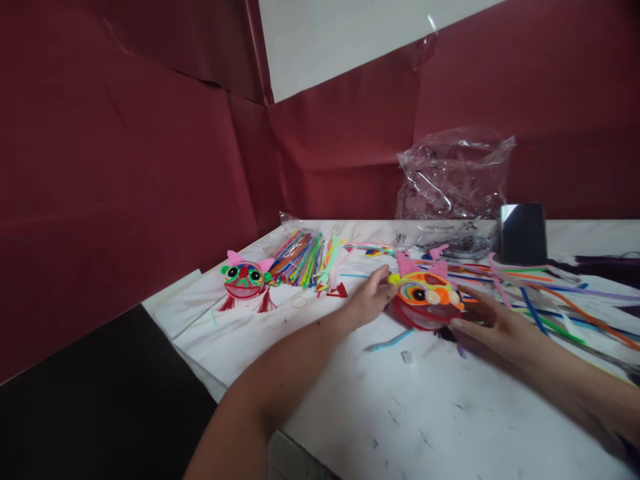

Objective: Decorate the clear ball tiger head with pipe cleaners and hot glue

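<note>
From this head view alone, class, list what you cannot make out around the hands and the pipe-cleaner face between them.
All in the head view:
1. Whether the left hand and right hand grip or merely touch the pipe-cleaner face: the face hides the fingertips.
2. The right forearm: cut off by the right edge.
3. What is inside the clear bag: lost in glare and creases.
4. The white scrap: too small to identify.

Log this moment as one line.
left hand on craft face; right hand on craft face; second face apart at left; pipe cleaners behind
</note>
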`<state>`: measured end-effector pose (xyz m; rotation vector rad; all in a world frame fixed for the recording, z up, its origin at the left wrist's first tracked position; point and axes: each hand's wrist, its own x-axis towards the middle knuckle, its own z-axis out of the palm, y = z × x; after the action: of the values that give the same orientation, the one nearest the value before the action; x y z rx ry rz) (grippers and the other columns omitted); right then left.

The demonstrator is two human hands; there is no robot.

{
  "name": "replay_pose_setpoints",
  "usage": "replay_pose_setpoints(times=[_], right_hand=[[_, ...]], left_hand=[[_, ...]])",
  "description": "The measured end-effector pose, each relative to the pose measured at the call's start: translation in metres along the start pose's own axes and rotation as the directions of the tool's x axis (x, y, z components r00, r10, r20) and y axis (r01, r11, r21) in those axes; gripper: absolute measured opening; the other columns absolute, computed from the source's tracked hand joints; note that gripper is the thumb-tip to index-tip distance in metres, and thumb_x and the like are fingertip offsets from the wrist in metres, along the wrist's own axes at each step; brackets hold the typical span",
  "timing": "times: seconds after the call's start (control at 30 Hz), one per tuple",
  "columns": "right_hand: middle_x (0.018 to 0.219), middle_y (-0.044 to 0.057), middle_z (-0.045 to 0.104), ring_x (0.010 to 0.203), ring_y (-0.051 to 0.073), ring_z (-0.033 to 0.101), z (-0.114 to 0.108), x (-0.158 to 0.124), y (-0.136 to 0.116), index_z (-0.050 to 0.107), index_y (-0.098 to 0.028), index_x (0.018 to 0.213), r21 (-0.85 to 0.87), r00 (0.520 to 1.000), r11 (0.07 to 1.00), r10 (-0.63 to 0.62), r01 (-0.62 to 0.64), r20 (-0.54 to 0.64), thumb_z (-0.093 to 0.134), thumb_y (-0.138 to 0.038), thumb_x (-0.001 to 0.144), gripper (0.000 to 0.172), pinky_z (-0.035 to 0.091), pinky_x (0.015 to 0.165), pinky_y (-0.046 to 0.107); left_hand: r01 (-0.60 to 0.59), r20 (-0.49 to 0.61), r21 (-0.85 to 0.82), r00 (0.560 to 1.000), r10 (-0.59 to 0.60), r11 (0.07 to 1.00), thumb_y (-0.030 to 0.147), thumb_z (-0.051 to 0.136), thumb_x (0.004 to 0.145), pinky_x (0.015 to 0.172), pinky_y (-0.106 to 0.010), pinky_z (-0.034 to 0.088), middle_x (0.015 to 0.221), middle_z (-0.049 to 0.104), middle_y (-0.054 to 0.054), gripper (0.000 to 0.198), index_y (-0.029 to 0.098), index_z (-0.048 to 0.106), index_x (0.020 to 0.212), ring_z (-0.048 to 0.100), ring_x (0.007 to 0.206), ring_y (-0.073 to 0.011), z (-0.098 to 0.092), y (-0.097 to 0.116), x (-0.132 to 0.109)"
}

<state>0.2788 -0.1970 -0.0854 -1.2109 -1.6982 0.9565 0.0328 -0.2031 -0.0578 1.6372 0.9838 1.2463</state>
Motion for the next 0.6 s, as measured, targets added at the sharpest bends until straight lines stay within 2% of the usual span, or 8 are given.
replay_pose_setpoints(times=[0.1,0.2,0.3,0.4,0.5,0.6], right_hand=[[0.114,0.015,0.067,0.091,0.028,0.067,0.000,0.000,-0.001,0.033,-0.022,0.141,0.086,0.994,0.996,0.024,-0.033,0.111,0.071,-0.050,0.067,0.088,0.059,0.066,0.031],[0.113,0.017,0.066,0.090,0.028,0.067,0.002,0.000,-0.003,0.034,-0.018,0.140,0.077,0.993,0.997,-0.016,0.008,0.113,0.070,-0.052,0.066,0.089,0.058,0.071,0.036],[0.110,0.016,0.066,0.088,0.028,0.068,0.006,-0.002,-0.007,0.034,-0.016,0.140,0.037,0.993,0.998,-0.049,0.045,0.106,0.070,-0.053,0.065,0.091,0.058,0.075,0.040],[0.109,0.013,0.067,0.084,0.026,0.068,0.010,-0.007,-0.012,0.032,-0.019,0.140,0.058,0.989,0.992,-0.114,0.109,0.095,0.070,-0.049,0.066,0.089,0.057,0.076,0.042],[0.108,0.011,0.068,0.085,0.024,0.068,0.015,-0.010,-0.016,0.030,-0.018,0.141,0.091,0.983,0.986,-0.149,0.140,0.107,0.072,-0.044,0.067,0.088,0.056,0.078,0.042],[0.113,0.010,0.067,0.088,0.022,0.067,0.019,-0.009,-0.018,0.031,-0.020,0.140,0.154,0.982,0.979,-0.153,0.136,0.110,0.073,-0.041,0.068,0.086,0.055,0.081,0.042]], left_hand=[[-0.026,-0.066,0.147,0.997,0.036,0.989,0.059,0.046,0.085,0.105,-0.042,0.036,0.130,0.055,-0.016,0.062,0.014,0.047,0.129,0.050,0.121,-0.0261,-0.007,0.005,0.001],[-0.032,-0.022,0.149,0.999,0.036,0.988,0.057,0.048,0.086,0.101,-0.039,0.040,0.118,0.062,-0.010,0.053,0.017,0.052,0.121,0.055,0.112,-0.0227,-0.003,0.005,0.000],[-0.003,0.059,-0.015,0.998,0.004,1.000,0.056,0.064,0.074,0.091,-0.036,0.046,0.114,0.063,-0.010,0.062,0.016,0.050,0.119,0.059,0.104,-0.0228,0.004,0.003,-0.003],[0.113,0.238,-0.096,0.967,-0.087,0.989,0.037,0.088,0.048,0.085,-0.035,0.049,0.116,0.062,-0.012,0.089,0.018,0.045,0.124,0.061,0.102,-0.0260,0.002,0.005,-0.007],[0.144,0.242,-0.026,0.961,-0.133,0.989,0.030,0.090,0.044,0.087,-0.037,0.049,0.118,0.062,-0.013,0.090,0.017,0.046,0.122,0.060,0.105,-0.0283,-0.008,0.006,-0.006],[0.143,0.240,-0.048,0.962,-0.127,0.989,0.029,0.089,0.045,0.089,-0.037,0.049,0.120,0.061,-0.013,0.091,0.016,0.045,0.123,0.059,0.108,-0.0294,-0.014,0.005,-0.002]])
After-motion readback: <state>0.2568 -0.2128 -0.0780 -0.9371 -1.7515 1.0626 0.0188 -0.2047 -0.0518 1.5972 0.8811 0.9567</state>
